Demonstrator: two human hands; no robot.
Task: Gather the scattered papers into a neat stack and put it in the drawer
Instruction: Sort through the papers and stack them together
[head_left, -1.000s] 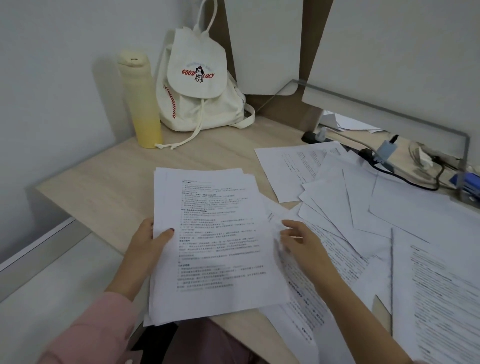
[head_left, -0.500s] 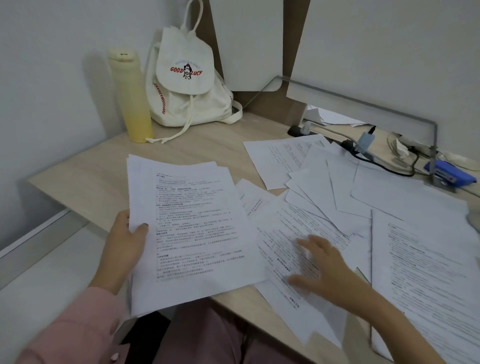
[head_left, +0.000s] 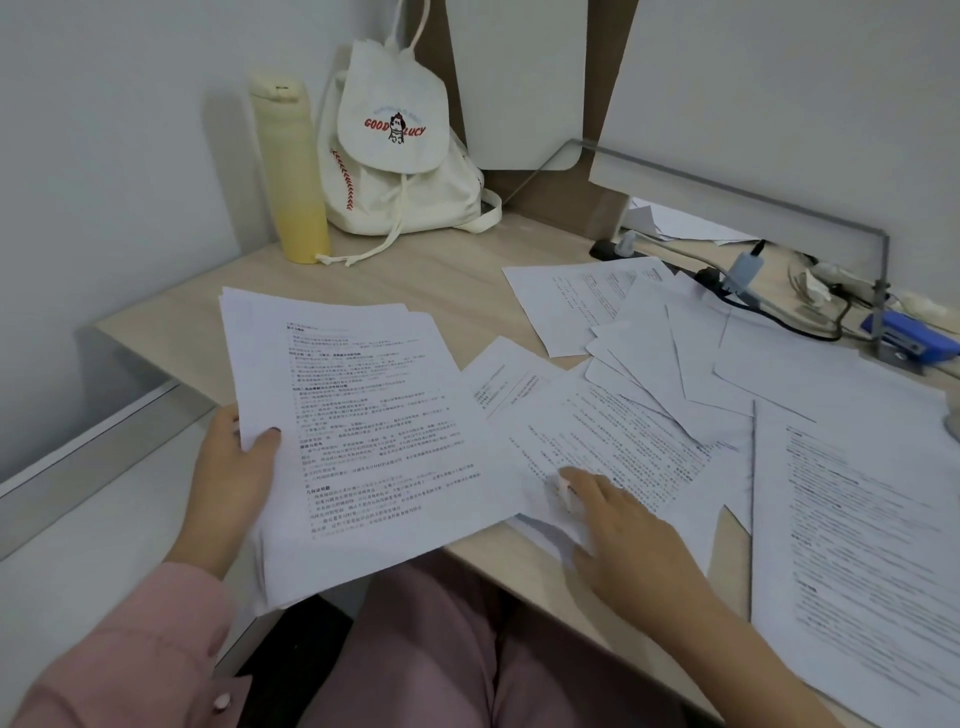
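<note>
— Where are the papers?
— Left hand (head_left: 234, 467) grips a gathered stack (head_left: 358, 441) by its left edge, over the desk (head_left: 426, 280) corner. Loose sheets (head_left: 675, 374) cover the right side.
— And the right hand (head_left: 631, 545)?
— Flat, fingers spread on one printed sheet (head_left: 613, 447); possibly pinching its edge, too blurred to tell.

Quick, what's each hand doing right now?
Left hand: closed on the gathered stack of papers.
Right hand: open, fingers flat on a loose sheet, holding nothing.

Left hand (head_left: 234, 467) raised, thumb clamped over fingers, right hand (head_left: 631, 545) flat, palm down, fingers extended
</note>
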